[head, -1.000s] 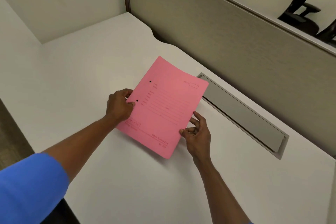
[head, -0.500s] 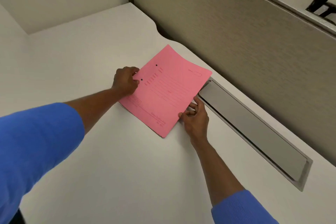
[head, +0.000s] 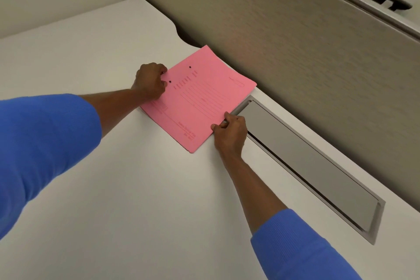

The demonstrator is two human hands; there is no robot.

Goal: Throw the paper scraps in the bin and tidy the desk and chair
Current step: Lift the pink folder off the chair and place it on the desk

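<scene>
Folder (head: 200, 102) lies flat on the tabletop (head: 136, 188).
Left hand (head: 151, 83) grasps its left edge; right hand (head: 230, 133) pinches its near-right edge beside the tray (head: 318, 166).

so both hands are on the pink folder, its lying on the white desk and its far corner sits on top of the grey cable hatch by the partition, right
Not quite. The head view shows the pink folder lying to the left of the grey cable hatch, its right edge beside the hatch's end, not on top of it. The rest holds: the left hand and right hand both hold its edges, and it lies on the white desk by the partition.
</scene>
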